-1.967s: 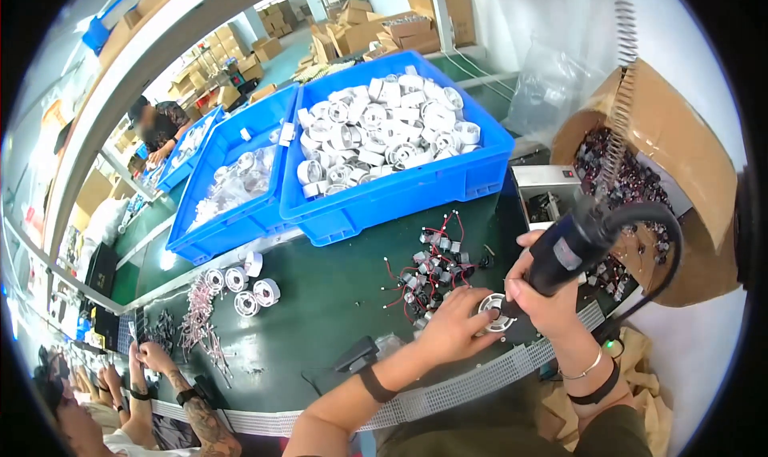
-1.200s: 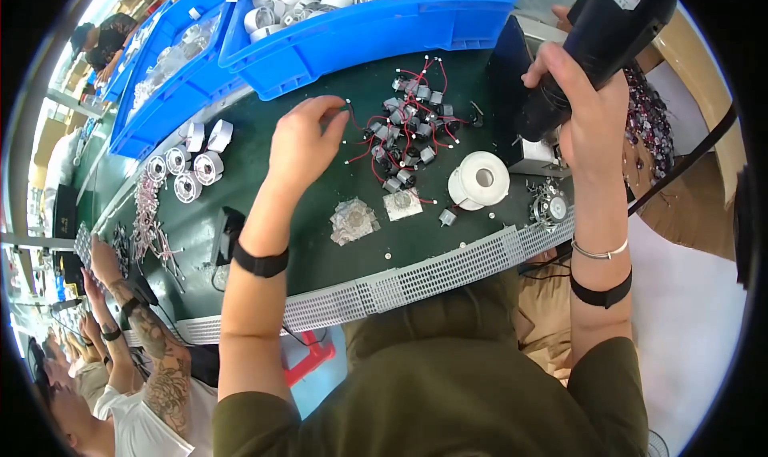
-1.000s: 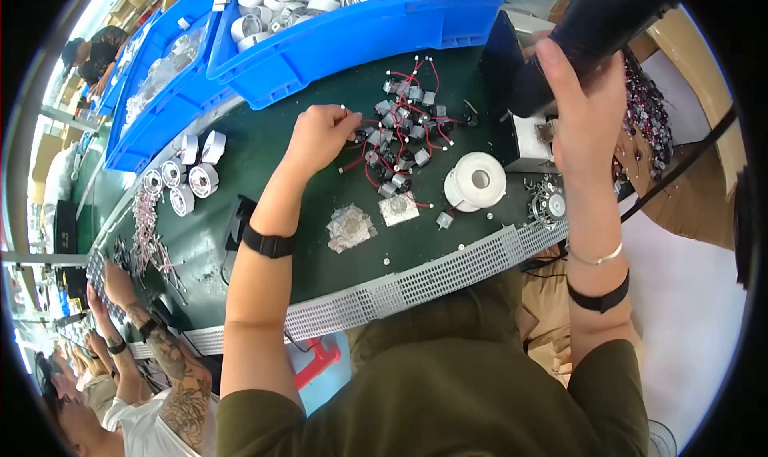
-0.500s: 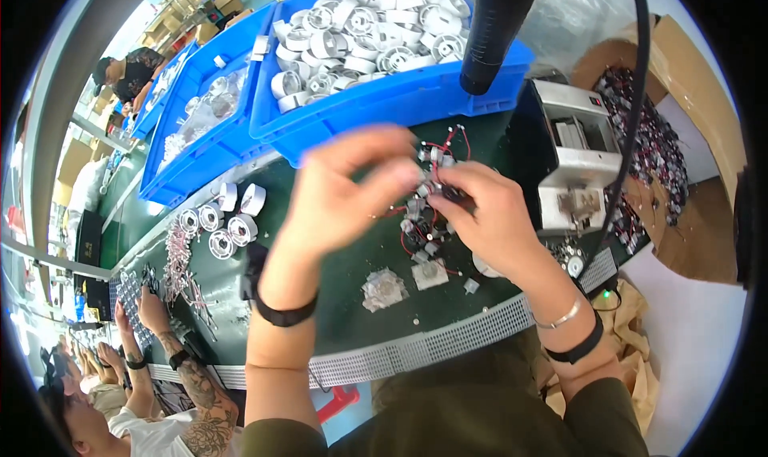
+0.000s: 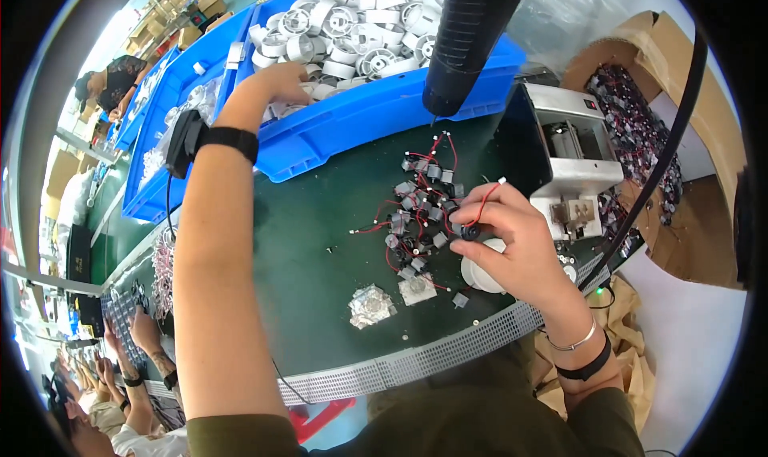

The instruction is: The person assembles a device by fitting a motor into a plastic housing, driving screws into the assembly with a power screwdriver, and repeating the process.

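Note:
My left hand [image 5: 282, 83] reaches over the near wall of a blue bin [image 5: 352, 109], down among white round plastic housings [image 5: 340, 23]. Its fingertips are partly lost among these parts, so its grip cannot be made out. Between thumb and fingers, my right hand [image 5: 512, 241] is closed on a small black motor [image 5: 466, 231] whose red wire ends in a white connector. Left of that hand lies a loose pile of small grey and black motors [image 5: 416, 205] with red wires. A white round part [image 5: 480, 275] rests on the table, partly behind my right hand.
A metal machine [image 5: 572, 141] stands to the right, beside a carton [image 5: 696, 137] holding many wired motors. A black tube [image 5: 460, 57] hangs above the large bin. Foil-like scraps [image 5: 371, 306] lie near the table's front edge. Another person's hands [image 5: 144, 329] work at far left.
My left hand has moved from the motor pile up and left into the bin. My right hand has shifted down and right with the motor. The view has shifted slightly.

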`<state>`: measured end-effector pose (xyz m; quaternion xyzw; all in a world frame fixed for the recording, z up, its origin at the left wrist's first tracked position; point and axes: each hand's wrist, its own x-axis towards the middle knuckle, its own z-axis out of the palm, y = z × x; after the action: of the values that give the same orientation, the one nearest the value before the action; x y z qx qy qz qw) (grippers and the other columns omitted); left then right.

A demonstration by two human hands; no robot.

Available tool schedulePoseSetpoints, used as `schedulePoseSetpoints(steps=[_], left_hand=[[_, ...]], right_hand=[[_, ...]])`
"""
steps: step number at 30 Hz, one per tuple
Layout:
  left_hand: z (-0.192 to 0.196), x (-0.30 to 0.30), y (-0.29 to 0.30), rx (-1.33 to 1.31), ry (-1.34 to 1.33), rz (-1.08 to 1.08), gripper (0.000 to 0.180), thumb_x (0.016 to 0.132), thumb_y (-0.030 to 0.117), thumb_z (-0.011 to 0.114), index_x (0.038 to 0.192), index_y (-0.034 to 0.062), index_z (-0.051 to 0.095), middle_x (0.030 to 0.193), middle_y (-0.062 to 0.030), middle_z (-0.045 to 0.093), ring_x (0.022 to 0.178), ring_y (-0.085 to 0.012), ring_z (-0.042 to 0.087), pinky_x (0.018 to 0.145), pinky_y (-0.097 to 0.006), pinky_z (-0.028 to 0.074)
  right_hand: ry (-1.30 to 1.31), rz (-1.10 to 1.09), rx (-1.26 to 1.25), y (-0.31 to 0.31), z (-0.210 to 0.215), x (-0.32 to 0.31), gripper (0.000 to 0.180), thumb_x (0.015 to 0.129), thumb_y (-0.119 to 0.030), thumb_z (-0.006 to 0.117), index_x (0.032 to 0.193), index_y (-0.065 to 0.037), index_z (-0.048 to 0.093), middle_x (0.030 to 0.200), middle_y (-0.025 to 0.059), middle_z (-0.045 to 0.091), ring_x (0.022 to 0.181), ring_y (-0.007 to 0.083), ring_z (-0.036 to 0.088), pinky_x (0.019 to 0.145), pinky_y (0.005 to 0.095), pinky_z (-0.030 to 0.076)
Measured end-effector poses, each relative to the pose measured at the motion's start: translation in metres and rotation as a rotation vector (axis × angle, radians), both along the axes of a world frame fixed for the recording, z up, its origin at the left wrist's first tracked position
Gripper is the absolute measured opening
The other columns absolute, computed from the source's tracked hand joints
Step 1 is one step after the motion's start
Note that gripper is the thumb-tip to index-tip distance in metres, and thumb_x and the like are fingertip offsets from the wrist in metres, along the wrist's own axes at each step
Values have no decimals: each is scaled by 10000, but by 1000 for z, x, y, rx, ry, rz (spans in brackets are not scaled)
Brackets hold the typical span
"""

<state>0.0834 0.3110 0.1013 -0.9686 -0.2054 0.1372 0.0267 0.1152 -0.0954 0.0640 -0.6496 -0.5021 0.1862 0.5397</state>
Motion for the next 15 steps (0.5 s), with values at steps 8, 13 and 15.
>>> schedulePoseSetpoints(steps=[8, 13, 15], left_hand=[[25, -62, -94, -661, -945, 94, 483, 684, 130, 702, 1149, 59, 590, 1089, -168, 617, 997, -243, 602, 832, -314, 480], [-51, -78, -271, -830, -868, -378, 389, 613, 43, 732, 976, 45, 594, 1181, -152, 562, 1051, -268, 577, 862, -334, 473], [-77, -70, -307, -773, -928, -423, 356, 621, 46, 722, 950, 42, 586, 1168, -164, 545, 1028, -317, 574, 846, -351, 483]], right_hand=[[359, -78, 118, -51, 13, 15, 307, 762, 85, 641, 1058, 38, 571, 1061, 93, 564, 917, 138, 578, 794, 269, 504], [313, -76, 85, -71, 12, 35, 262, 822, 16, 612, 1069, 71, 544, 1056, 102, 576, 934, 147, 588, 807, 289, 518], [333, -68, 57, -70, 8, 37, 265, 819, 28, 612, 1071, 68, 543, 1049, 94, 578, 932, 144, 588, 808, 282, 515]])
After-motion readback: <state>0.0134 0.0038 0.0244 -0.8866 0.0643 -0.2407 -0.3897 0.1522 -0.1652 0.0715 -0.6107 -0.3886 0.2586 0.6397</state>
